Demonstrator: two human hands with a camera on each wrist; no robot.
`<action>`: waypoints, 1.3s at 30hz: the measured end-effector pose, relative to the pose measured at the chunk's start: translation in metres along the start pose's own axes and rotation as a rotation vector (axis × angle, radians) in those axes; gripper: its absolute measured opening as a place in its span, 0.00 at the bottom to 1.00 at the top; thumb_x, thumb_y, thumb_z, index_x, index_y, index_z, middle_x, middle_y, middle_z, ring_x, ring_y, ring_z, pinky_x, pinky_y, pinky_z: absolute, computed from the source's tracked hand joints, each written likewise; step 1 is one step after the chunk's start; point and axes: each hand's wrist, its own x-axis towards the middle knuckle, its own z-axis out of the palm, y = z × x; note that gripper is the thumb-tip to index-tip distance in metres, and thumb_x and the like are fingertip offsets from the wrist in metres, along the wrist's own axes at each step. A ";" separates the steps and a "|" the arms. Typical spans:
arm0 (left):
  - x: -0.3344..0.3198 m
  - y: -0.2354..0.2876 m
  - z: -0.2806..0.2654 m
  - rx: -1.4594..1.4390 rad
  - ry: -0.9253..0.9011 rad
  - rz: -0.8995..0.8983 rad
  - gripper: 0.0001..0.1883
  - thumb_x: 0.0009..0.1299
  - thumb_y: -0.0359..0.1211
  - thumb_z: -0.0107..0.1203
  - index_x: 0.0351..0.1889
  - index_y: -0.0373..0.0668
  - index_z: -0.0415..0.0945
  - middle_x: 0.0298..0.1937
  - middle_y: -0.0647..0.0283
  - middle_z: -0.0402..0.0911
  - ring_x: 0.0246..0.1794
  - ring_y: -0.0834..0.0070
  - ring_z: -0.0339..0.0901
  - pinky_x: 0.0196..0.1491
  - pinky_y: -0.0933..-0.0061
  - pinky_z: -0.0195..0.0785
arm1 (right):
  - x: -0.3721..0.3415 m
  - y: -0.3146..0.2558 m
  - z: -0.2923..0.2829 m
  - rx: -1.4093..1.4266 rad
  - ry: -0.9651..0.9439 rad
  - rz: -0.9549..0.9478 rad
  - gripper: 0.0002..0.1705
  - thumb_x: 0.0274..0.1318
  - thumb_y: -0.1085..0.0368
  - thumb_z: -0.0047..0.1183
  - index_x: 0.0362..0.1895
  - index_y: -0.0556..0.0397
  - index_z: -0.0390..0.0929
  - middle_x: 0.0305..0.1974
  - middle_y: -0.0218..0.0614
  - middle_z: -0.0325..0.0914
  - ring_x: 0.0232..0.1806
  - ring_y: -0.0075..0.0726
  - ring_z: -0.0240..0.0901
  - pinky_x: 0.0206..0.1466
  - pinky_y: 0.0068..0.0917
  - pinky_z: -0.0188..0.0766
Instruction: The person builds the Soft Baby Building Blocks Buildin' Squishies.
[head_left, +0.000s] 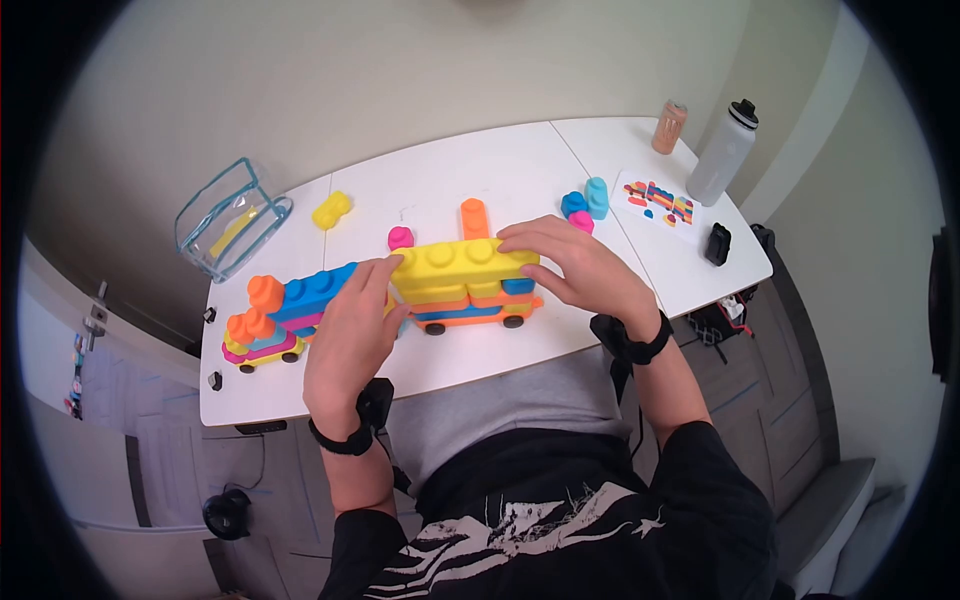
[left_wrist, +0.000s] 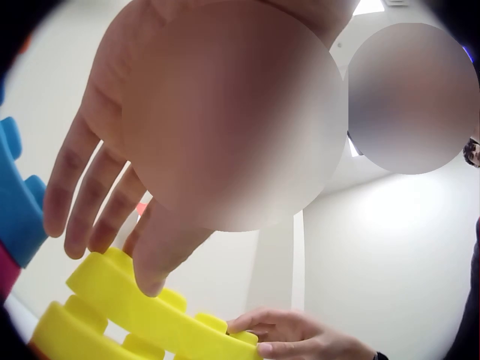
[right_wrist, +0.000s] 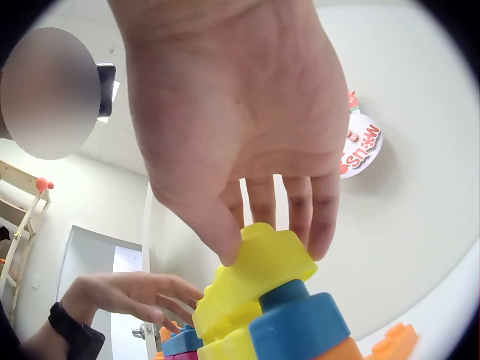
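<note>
A long yellow toy block [head_left: 460, 262] with round studs lies on top of a stacked wheeled block car [head_left: 462, 322]. My right hand [head_left: 590, 265] pinches its right end, thumb on the near side and fingers on the far side. At its left end is my left hand [head_left: 350, 340], fingers nearly straight, fingertips right at the block. In the left wrist view, a gap shows between this yellow block [left_wrist: 154, 311] and the studs below. Beneath its right end, a blue block [right_wrist: 300, 326] shows its stud.
Left of the car stands another wheeled block vehicle with a blue block [head_left: 318, 290] on top. Loose behind are an orange block [head_left: 474, 218], a pink block [head_left: 400, 237] and a yellow block [head_left: 332, 210]. A picture card [head_left: 655, 200], bottle [head_left: 722, 155] and can [head_left: 670, 128] are at right.
</note>
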 end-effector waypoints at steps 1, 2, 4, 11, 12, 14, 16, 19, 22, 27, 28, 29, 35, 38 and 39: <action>0.000 0.000 0.000 0.002 -0.002 0.003 0.28 0.71 0.26 0.66 0.69 0.38 0.72 0.65 0.50 0.79 0.60 0.48 0.81 0.60 0.56 0.76 | 0.000 0.000 0.001 0.000 0.004 0.002 0.18 0.65 0.71 0.62 0.59 0.52 0.82 0.63 0.38 0.83 0.64 0.49 0.78 0.67 0.42 0.75; 0.000 0.000 0.000 0.017 -0.004 0.000 0.28 0.71 0.26 0.66 0.69 0.38 0.72 0.64 0.50 0.80 0.60 0.48 0.81 0.60 0.56 0.76 | 0.000 0.001 0.002 0.000 0.007 0.006 0.19 0.64 0.72 0.63 0.59 0.52 0.82 0.63 0.38 0.83 0.65 0.49 0.77 0.68 0.42 0.75; 0.000 0.000 0.001 0.034 -0.009 -0.005 0.28 0.72 0.27 0.66 0.69 0.38 0.72 0.63 0.50 0.80 0.59 0.49 0.81 0.60 0.56 0.77 | -0.001 0.003 0.005 0.004 0.010 0.012 0.21 0.62 0.73 0.63 0.59 0.52 0.82 0.62 0.39 0.83 0.65 0.49 0.77 0.68 0.42 0.76; 0.001 -0.002 0.006 0.040 -0.031 -0.026 0.27 0.72 0.28 0.66 0.69 0.38 0.75 0.59 0.51 0.82 0.56 0.50 0.82 0.57 0.56 0.77 | -0.002 0.009 0.007 0.037 -0.035 0.073 0.20 0.64 0.70 0.63 0.60 0.50 0.82 0.63 0.37 0.83 0.63 0.49 0.79 0.66 0.42 0.76; 0.002 -0.001 0.005 0.050 -0.052 -0.044 0.26 0.72 0.28 0.66 0.69 0.38 0.76 0.58 0.51 0.83 0.55 0.50 0.82 0.57 0.55 0.77 | -0.002 0.009 0.007 0.027 -0.039 0.069 0.20 0.64 0.70 0.63 0.60 0.50 0.82 0.63 0.37 0.83 0.64 0.49 0.78 0.67 0.42 0.76; 0.002 -0.002 0.007 0.063 -0.045 -0.042 0.27 0.72 0.28 0.66 0.69 0.39 0.76 0.57 0.52 0.83 0.54 0.51 0.82 0.56 0.55 0.77 | -0.004 0.007 0.007 0.040 -0.041 0.095 0.21 0.64 0.70 0.64 0.61 0.50 0.81 0.64 0.37 0.83 0.64 0.49 0.78 0.67 0.42 0.76; 0.003 -0.001 0.006 0.078 -0.031 -0.033 0.27 0.71 0.28 0.66 0.69 0.40 0.76 0.57 0.52 0.83 0.54 0.51 0.82 0.55 0.55 0.77 | -0.003 0.007 0.005 0.046 -0.038 0.119 0.21 0.64 0.70 0.64 0.61 0.49 0.81 0.64 0.37 0.82 0.65 0.49 0.78 0.68 0.42 0.75; 0.001 0.005 0.002 0.089 -0.026 -0.047 0.27 0.72 0.29 0.66 0.69 0.42 0.76 0.58 0.54 0.83 0.56 0.52 0.82 0.56 0.55 0.77 | -0.005 0.009 0.006 0.033 -0.058 0.111 0.23 0.65 0.69 0.63 0.64 0.49 0.80 0.65 0.38 0.81 0.65 0.48 0.77 0.68 0.42 0.75; -0.001 0.006 -0.001 0.108 0.046 0.010 0.27 0.72 0.30 0.66 0.69 0.43 0.75 0.60 0.55 0.83 0.58 0.52 0.82 0.57 0.56 0.77 | -0.006 0.011 0.004 0.023 0.055 0.024 0.23 0.69 0.67 0.61 0.66 0.48 0.79 0.65 0.39 0.81 0.65 0.48 0.77 0.69 0.40 0.74; -0.007 0.000 -0.005 0.142 0.002 -0.015 0.28 0.71 0.30 0.67 0.70 0.44 0.74 0.61 0.53 0.83 0.60 0.51 0.81 0.58 0.55 0.77 | -0.010 0.024 -0.016 0.076 0.018 0.261 0.18 0.76 0.62 0.54 0.65 0.50 0.80 0.61 0.40 0.82 0.63 0.44 0.79 0.65 0.38 0.76; -0.009 -0.001 -0.007 0.142 0.004 -0.021 0.28 0.71 0.30 0.67 0.70 0.44 0.74 0.61 0.53 0.83 0.60 0.51 0.81 0.58 0.55 0.77 | -0.010 0.031 -0.022 0.078 0.048 0.312 0.17 0.76 0.63 0.54 0.64 0.51 0.81 0.59 0.40 0.84 0.59 0.44 0.81 0.62 0.37 0.78; -0.011 -0.001 -0.010 0.129 -0.001 -0.020 0.28 0.71 0.30 0.67 0.70 0.44 0.74 0.61 0.53 0.83 0.60 0.51 0.81 0.58 0.55 0.77 | -0.010 0.039 -0.031 0.078 0.077 0.360 0.16 0.76 0.63 0.54 0.62 0.52 0.81 0.56 0.40 0.86 0.56 0.43 0.83 0.60 0.37 0.80; -0.020 -0.005 -0.017 0.104 -0.012 -0.040 0.29 0.70 0.30 0.68 0.69 0.44 0.75 0.61 0.52 0.83 0.60 0.51 0.80 0.59 0.55 0.77 | -0.017 0.123 -0.047 -0.190 0.104 0.601 0.17 0.70 0.59 0.60 0.58 0.51 0.84 0.52 0.38 0.89 0.51 0.48 0.86 0.56 0.39 0.81; -0.019 -0.005 -0.015 0.079 -0.042 -0.045 0.28 0.70 0.30 0.68 0.69 0.44 0.75 0.61 0.53 0.83 0.60 0.52 0.81 0.59 0.55 0.77 | -0.001 0.146 -0.046 -0.317 -0.088 0.684 0.18 0.64 0.61 0.64 0.56 0.51 0.84 0.51 0.41 0.89 0.49 0.49 0.87 0.54 0.41 0.82; -0.020 -0.006 -0.014 0.071 -0.066 -0.053 0.27 0.70 0.31 0.68 0.68 0.44 0.75 0.62 0.53 0.83 0.61 0.52 0.81 0.59 0.56 0.77 | 0.004 0.158 -0.046 -0.317 -0.088 0.677 0.18 0.64 0.61 0.64 0.56 0.51 0.84 0.51 0.41 0.89 0.49 0.49 0.87 0.54 0.41 0.82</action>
